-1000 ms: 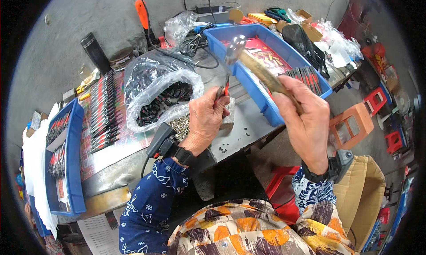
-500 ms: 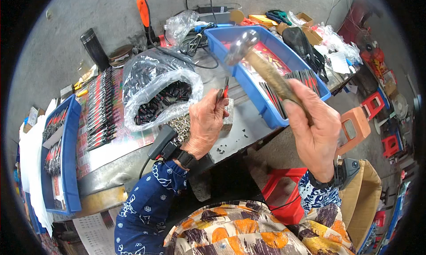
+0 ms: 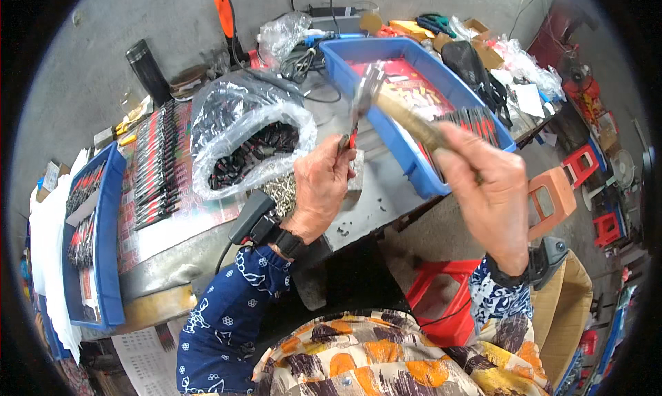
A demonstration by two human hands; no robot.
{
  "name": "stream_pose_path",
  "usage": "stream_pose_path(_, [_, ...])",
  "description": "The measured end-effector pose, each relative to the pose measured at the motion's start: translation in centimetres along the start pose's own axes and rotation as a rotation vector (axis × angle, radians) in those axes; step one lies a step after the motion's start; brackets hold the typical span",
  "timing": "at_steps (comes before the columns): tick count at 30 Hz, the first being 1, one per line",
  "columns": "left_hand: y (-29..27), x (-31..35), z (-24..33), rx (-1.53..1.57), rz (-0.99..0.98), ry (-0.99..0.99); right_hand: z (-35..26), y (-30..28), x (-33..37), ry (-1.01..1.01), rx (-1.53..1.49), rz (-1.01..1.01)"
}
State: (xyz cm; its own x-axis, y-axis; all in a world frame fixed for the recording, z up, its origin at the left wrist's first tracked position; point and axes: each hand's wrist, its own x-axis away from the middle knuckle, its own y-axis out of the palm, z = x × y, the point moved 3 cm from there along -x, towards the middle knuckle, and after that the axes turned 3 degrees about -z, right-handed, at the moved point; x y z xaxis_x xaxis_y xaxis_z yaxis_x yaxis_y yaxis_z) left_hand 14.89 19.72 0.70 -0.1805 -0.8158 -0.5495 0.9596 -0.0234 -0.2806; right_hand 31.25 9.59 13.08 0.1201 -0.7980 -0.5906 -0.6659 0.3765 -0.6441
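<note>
Head view — hammer over bench edge.

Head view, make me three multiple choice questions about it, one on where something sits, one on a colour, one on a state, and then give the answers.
1. Where does the clear plastic bag of small dark parts lie?
A. on the red stool
B. on the table, left of the left hand
C. inside the blue tray

2. What colour is the tray beyond the hammer?
A. blue
B. green
C. white

3. How is the hammer held?
A. lying flat on the table
B. hanging from a hook
C. raised in the right hand

Answers: 1 B, the bag sits on the table beside the left hand. 2 A, its walls are blue. 3 C, the right hand grips the wooden handle with the head in the air.
</note>
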Motion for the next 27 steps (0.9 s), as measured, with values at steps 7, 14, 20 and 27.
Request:
stream_pose_path(7, [0.0,0.0,-0.2,0.036,-0.007,-0.041,0.4,-0.5,1.0,-0.021,-0.033,0.057])
stream_pose_path(14, [-0.1,-0.2,-0.2,0.017,-0.008,-0.014,-3.4,-1.0,-1.5,-0.005,0.096,0.013])
stream_pose_path(20, [-0.2,-0.1,-0.1,0.018,-0.018,-0.070,-1.5,-0.2,-1.1,-0.053,0.147,0.005])
stream_pose_path(27, [-0.1,-0.2,-0.1,0.035,-0.014,-0.026,1.2,-0.1,0.3,0.032,0.012,0.059])
